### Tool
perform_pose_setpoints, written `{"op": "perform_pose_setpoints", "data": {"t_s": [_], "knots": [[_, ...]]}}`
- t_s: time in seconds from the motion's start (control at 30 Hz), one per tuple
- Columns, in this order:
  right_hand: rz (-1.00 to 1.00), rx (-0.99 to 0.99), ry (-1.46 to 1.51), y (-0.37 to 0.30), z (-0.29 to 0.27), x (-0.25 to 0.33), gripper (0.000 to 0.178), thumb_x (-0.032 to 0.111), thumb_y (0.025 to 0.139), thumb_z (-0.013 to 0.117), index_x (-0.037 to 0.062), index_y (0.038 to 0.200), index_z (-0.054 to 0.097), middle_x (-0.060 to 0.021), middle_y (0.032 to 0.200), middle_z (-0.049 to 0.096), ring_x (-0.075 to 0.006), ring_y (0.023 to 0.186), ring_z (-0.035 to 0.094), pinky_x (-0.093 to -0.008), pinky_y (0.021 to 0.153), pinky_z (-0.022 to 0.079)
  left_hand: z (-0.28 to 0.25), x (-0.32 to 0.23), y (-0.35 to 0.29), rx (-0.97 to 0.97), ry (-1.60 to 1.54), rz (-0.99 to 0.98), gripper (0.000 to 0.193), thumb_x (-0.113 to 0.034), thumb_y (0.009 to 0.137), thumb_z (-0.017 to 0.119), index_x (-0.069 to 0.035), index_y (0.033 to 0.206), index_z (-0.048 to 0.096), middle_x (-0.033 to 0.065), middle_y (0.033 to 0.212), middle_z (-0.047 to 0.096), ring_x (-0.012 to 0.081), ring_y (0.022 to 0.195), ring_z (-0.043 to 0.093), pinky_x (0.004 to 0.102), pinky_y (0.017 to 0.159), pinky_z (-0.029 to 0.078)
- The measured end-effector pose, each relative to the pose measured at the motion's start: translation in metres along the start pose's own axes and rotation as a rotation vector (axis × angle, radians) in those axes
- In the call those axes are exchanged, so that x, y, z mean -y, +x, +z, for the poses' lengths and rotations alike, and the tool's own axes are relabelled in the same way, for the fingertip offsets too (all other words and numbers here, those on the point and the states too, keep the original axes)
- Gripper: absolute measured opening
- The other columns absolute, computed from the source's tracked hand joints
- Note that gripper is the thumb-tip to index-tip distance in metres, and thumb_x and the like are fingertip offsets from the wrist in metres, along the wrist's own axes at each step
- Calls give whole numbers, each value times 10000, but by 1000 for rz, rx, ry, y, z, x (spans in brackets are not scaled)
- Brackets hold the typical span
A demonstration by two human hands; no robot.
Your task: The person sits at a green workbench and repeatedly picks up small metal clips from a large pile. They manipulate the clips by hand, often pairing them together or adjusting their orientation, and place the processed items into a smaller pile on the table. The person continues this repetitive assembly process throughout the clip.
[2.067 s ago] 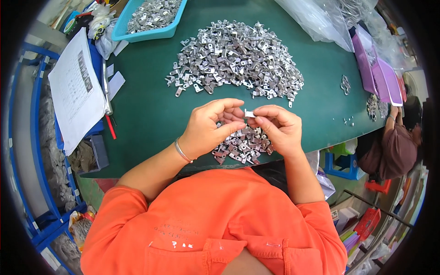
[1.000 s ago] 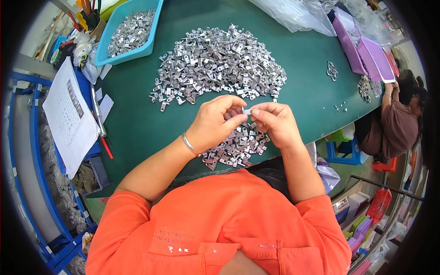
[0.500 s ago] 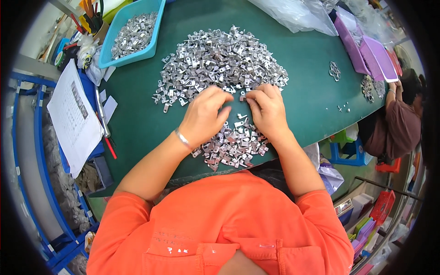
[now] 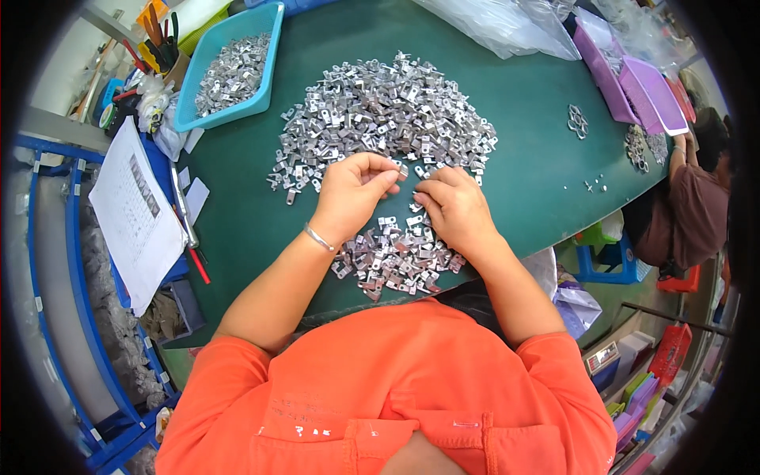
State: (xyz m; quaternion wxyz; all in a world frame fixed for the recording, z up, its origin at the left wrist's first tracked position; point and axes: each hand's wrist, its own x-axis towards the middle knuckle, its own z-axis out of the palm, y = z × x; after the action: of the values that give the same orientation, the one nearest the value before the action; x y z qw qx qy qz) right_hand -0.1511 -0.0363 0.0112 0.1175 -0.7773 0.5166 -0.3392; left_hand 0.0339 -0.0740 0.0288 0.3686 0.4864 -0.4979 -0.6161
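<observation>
Pinching a small, bent silver metal bracket [image 4: 403,172] in its grip, the left hand [image 4: 348,195] is just beside the large silver bracket pile [image 4: 388,111] on the green tabletop [image 4: 534,170]; whether the right hand [image 4: 457,209] grasps anything, I cannot tell.

Table [image 4: 530,150]: far heap of brackets [image 4: 388,111] at centre; near heap of brackets [image 4: 400,257] by the near edge. Left hand [image 4: 352,194] and right hand [image 4: 455,210] between the heaps, a bracket [image 4: 402,172] at the left fingertips. Basket [image 4: 271,63] left of far heap, more pieces inside. Paper sheets [image 4: 138,229] at left edge. Plastic sheeting [image 4: 511,28] behind and right; bins [image 4: 645,91] farther right, ring cluster [image 4: 577,121] left of them. Beyond right edge: stool [image 4: 631,265], co-worker [image 4: 689,210]. Left of table: rack [image 4: 91,340]
</observation>
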Motion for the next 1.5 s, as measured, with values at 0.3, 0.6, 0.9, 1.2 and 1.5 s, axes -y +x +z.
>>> {"op": "perform_pose_setpoints", "data": {"t_s": [0.3,0.6,0.9,1.2,1.5], "knots": [[123,-22,251,-15,-4,7,52,39,753,685,53,789,650,-74,820,625,-276,762,610,-381,693,474,-10,7,-19,115,-311,38,118,38,884,589,37,995,627,131,973,667,205,866,673,309,796,554],[-125,-38,-90,7,-6,-3,189,14,704,684,58,886,658,-62,867,596,-275,817,570,-371,708,463,-21,-1,-37,383,546,500,137,63,759,653,-20,861,689,79,914,699,209,871,656,306,769,521],[776,91,1228,1,-10,2,81,94,928,578,27,945,622,-43,838,605,-140,709,569,-257,617,473,-23,-3,-29,21,775,685,164,94,753,613,-14,864,667,93,871,662,247,839,639,323,753,499],[731,137,1523,-22,-14,-2,120,126,943,581,14,946,625,-25,838,614,-114,745,564,-268,655,487,4,15,16,-88,1065,848,196,27,701,672,-23,891,664,69,895,571,275,813,557,363,706,474],[9,-176,-18,6,-7,-3,124,23,744,680,41,856,630,-96,838,554,-302,790,544,-396,691,464,10,14,15,-105,1185,769,231,-43,698,712,-46,920,646,69,896,539,279,823,537,380,712,462]]}}
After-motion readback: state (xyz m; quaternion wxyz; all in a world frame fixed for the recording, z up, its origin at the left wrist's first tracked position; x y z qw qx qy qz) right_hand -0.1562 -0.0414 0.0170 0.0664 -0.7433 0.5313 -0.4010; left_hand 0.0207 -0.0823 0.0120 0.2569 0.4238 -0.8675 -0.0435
